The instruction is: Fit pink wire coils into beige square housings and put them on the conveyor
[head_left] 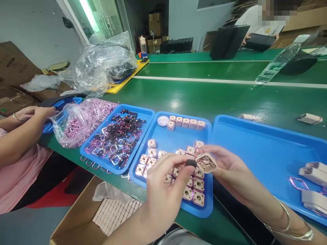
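My right hand [227,166] holds a small beige square housing [205,162] above the middle blue tray [163,139]. My left hand [167,189] pinches a small black part [191,163] against the housing's left side. Under both hands lie several more beige housings [194,195] with copper coils, in loose rows. A further row of housings [186,122] and a white round disc [163,120] lie at the tray's far end.
A blue tray [88,148] of black parts and copper coils lies to the left, beside a bag of pink coils [76,124]. The right blue tray [255,149] holds white pieces [314,173]. A co-worker's arm [22,131] reaches in at left. A cardboard box [76,217] stands below. Another person sits far right.
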